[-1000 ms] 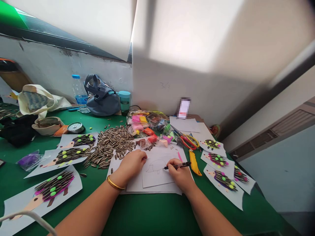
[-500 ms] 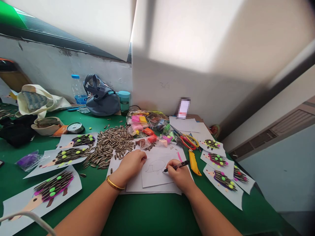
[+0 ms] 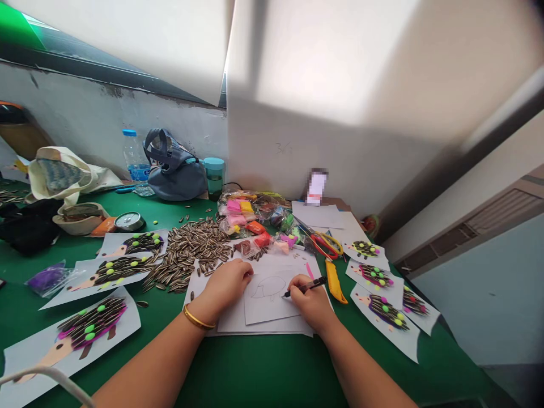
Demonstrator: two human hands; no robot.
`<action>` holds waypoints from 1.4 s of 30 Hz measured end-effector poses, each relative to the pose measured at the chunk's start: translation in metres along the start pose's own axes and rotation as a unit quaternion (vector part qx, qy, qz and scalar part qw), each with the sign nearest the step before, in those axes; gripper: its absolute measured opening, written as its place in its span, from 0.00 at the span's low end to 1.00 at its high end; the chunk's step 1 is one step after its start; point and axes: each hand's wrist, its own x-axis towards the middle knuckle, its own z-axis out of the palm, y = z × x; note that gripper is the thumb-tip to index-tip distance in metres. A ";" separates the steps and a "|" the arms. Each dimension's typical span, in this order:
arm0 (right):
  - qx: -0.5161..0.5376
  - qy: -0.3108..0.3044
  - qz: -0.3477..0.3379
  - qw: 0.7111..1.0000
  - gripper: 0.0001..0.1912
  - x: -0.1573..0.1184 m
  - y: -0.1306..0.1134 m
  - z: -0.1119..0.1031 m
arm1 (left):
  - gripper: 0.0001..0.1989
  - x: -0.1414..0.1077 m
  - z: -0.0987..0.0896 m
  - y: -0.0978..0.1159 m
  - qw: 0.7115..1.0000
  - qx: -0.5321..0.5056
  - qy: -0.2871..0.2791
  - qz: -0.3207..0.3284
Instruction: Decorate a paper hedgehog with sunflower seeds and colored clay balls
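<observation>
Between my hands lies a small sheet of white paper [image 3: 272, 314] with a thin outline drawn on it: a rounded body, a pointed end at left and two short legs beneath. My right hand [image 3: 309, 303] grips a black pen [image 3: 306, 287], its tip at the paper just right of the drawn legs. My left hand [image 3: 227, 286], with a gold bangle [image 3: 198, 318] on the wrist, rests on the paper stack at the small sheet's left edge. Its fingers are curled in, with nothing visible in them; the fingertips are partly hidden.
Sunflower seeds [image 3: 187, 249] are heaped behind my left hand. Bagged coloured clay [image 3: 255, 226], scissors [image 3: 327, 245] and a yellow cutter [image 3: 335, 281] lie behind and right. Seed-covered hedgehog pictures [image 3: 96, 323] flank both sides. A bag [image 3: 178, 178], bottle [image 3: 135, 156] and cup [image 3: 215, 178] stand by the wall.
The pen tip and my right hand have shifted very slightly at the drawing's legs. My left hand stays put, and nothing has been picked up or let go.
</observation>
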 end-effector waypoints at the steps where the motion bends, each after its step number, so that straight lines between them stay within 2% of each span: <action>1: -0.002 0.000 0.001 1.000 0.07 0.000 0.000 0.000 | 0.11 0.000 0.000 0.000 1.000 0.001 0.000 -0.001; 10: 0.007 0.018 -0.012 1.000 0.08 -0.001 -0.003 -0.001 | 0.10 0.000 0.004 -0.004 1.000 0.008 0.016 0.018; 26: -0.002 0.003 -0.009 1.000 0.07 0.000 0.003 0.001 | 0.10 0.000 0.004 -0.005 1.000 0.008 0.019 0.016; 33: 0.010 0.066 -0.038 0.997 0.08 0.005 0.007 -0.002 | 0.10 0.001 0.005 -0.005 1.000 0.009 0.016 0.019; 42: 0.002 0.075 -0.030 0.997 0.09 0.008 0.011 -0.003 | 0.10 0.000 0.004 -0.005 1.000 0.007 0.011 0.013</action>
